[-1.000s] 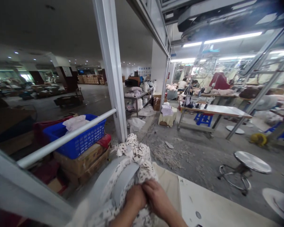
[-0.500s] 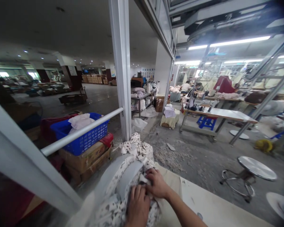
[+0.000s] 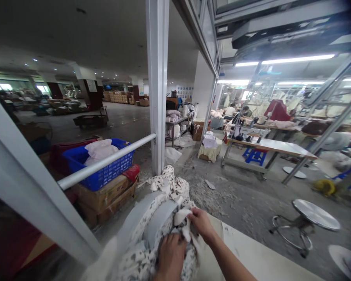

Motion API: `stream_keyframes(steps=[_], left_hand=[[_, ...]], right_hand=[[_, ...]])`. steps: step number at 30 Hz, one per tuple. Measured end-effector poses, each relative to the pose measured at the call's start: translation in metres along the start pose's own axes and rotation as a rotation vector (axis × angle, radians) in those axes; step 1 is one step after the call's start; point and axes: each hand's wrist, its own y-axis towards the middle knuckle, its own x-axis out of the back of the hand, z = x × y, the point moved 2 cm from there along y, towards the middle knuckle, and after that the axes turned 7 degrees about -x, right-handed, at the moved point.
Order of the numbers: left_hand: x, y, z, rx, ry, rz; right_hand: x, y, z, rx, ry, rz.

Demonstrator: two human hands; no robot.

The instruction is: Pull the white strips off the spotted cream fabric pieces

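Note:
A long heap of white fabric with dark spots (image 3: 175, 185) lies at the bottom centre, with smooth grey-blue curved pieces (image 3: 159, 222) among it. My left hand (image 3: 172, 251) is on the spotted fabric, its fingers curled into the folds; what they grip, if anything, is hidden. Just right of it, my right hand (image 3: 201, 224) pinches the edge of a plain white piece of cloth (image 3: 183, 217) and holds it up a little. A pale board (image 3: 242, 249) extends under and to the right of my right forearm.
Close on the left stand a metal post (image 3: 158, 97) and a rail (image 3: 108, 160), with a blue basket (image 3: 105, 175) on cardboard boxes behind. A round metal stool (image 3: 316, 214) is at the right. Farther off are a sewing table (image 3: 275, 146) and people working.
My right hand has moved slightly right and now draws a white cloth piece outward. My left hand has shifted slightly, its fingers deeper in the folds. The view has turned a little.

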Motion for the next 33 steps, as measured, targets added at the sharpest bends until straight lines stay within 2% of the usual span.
stream_keyframes(steps=[2, 4, 7, 9, 11, 13, 17, 19, 21, 24, 27, 30, 33], left_hand=[[0.000, 0.000, -0.003, -0.005, 0.002, -0.011], [-0.001, -0.002, -0.004, -0.013, 0.000, -0.025], [-0.002, -0.006, -0.004, -0.016, -0.008, -0.044], [-0.003, -0.007, -0.003, -0.009, -0.012, -0.053], [-0.002, -0.007, -0.002, -0.004, -0.016, -0.059], [-0.001, -0.006, -0.002, -0.003, -0.019, -0.060], [0.002, -0.004, -0.002, 0.004, -0.020, -0.048], [0.004, -0.003, -0.003, 0.013, -0.024, -0.036], [0.006, -0.002, -0.004, 0.027, -0.030, -0.020], [0.009, 0.002, -0.004, 0.047, -0.043, 0.009], [0.010, 0.003, -0.005, 0.057, -0.060, 0.029], [0.001, 0.000, -0.006, 0.011, -0.075, 0.061], [-0.013, -0.007, -0.004, -0.015, -0.040, 0.081]], right_hand=[[0.003, -0.016, -0.004, 0.032, -0.125, -0.104], [0.000, -0.036, -0.013, 0.020, -0.227, -0.136], [-0.009, -0.058, -0.029, -0.041, -0.250, -0.082], [-0.007, -0.060, -0.029, -0.078, -0.178, -0.032], [0.004, -0.055, -0.018, -0.128, -0.036, 0.038], [0.027, -0.045, 0.004, -0.145, 0.151, 0.091], [0.076, -0.032, 0.048, -0.014, 0.412, 0.054], [0.081, -0.032, 0.051, 0.026, 0.427, 0.047], [0.067, -0.036, 0.036, 0.025, 0.351, 0.050], [0.024, -0.046, -0.007, 0.012, 0.077, 0.024], [-0.013, -0.055, -0.041, 0.086, -0.170, -0.046], [-0.029, -0.058, -0.053, 0.119, -0.311, -0.135], [-0.033, -0.059, -0.052, 0.108, -0.392, -0.167]])
